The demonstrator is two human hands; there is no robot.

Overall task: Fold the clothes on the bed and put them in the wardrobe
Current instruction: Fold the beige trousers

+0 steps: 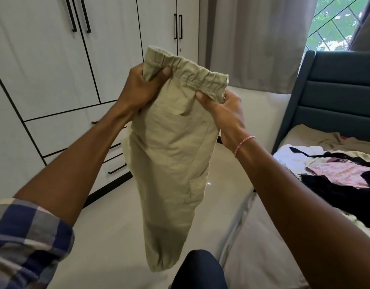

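A person's left hand (140, 88) and right hand (225, 113) grip the elastic waistband of beige trousers (171, 151), held up mid-frame, with the wardrobe (54, 69) at ten o'clock and the clothes-strewn bed (269, 236) at four o'clock.

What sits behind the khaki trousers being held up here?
Behind the khaki trousers, gripped by the left hand and right hand, show the white wardrobe, its drawers and pale floor. Whatever lies directly behind the cloth is covered.
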